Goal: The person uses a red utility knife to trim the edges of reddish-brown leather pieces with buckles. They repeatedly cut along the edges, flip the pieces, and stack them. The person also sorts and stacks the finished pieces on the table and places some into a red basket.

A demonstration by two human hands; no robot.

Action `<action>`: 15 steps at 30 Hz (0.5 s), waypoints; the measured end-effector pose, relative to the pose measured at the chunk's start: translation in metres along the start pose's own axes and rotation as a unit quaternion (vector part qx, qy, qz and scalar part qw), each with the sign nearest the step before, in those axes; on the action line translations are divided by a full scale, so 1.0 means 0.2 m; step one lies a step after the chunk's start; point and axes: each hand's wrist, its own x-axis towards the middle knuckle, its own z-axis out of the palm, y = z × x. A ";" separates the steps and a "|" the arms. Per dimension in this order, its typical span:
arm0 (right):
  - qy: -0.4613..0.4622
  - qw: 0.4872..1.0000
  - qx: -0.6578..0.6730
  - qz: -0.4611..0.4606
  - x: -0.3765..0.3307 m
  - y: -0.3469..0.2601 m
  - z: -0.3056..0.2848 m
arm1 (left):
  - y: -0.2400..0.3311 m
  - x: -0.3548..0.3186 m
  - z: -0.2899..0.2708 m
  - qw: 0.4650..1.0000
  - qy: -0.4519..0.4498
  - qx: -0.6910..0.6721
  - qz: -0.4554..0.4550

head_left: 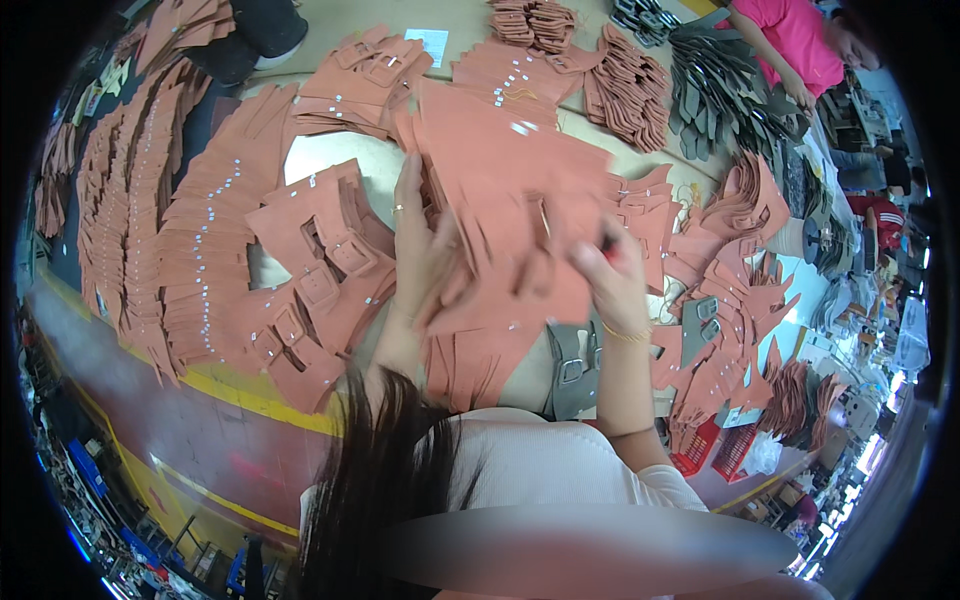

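Salmon flat pieces (510, 165), smooth, angular, slotted, form a stack above the worktop (325, 50). The left hand's (415, 235) fingers hold its left edge; the right hand's (618, 280) blurred fingers meet its right side, grip indeterminable.

One view on record: the left unit of a side-by-side pair worn on the person's head. It looks steeply down from above the surface (325, 40) and faces forward over it, upright and unmirrored. The left hand (425, 250) and right hand (615, 275) lie at close range about mid-frame. The wearer's hair (360, 460) and pale shirt (540, 450) fill the lower centre, nearest the lens. Fisheye coverage is wide, taking in floor (215, 425) at left and a pink-shirted person (800, 40) farther off at upper right. Straight edges bow toward the black rim.
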 end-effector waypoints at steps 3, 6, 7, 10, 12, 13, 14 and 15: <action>0.003 0.974 -0.226 0.006 0.13 0.04 0.11 | 0.05 0.00 -0.06 0.994 -0.003 -0.084 -0.076; 0.040 0.981 -0.183 0.044 0.12 0.04 0.13 | 0.09 0.00 -0.10 0.979 -0.038 -0.099 -0.173; 0.055 0.989 -0.118 0.067 0.09 0.03 0.13 | 0.09 0.00 -0.10 0.982 -0.058 -0.069 -0.168; 0.084 0.989 -0.121 -0.019 0.01 0.03 0.08 | 0.11 0.00 -0.06 0.984 -0.108 0.061 -0.124; 0.068 0.984 -0.165 0.008 -0.10 0.04 0.01 | 0.13 0.02 -0.01 0.975 -0.125 0.182 -0.029; 0.058 0.980 -0.187 0.022 -0.15 0.05 -0.03 | 0.14 0.02 0.00 0.977 -0.121 0.164 -0.063; 0.048 0.974 -0.202 0.093 -0.20 0.06 -0.06 | 0.14 0.04 0.02 0.978 -0.119 0.144 -0.089; 0.043 0.973 -0.218 0.061 -0.25 0.09 -0.07 | 0.15 0.05 0.02 0.979 -0.118 0.123 -0.108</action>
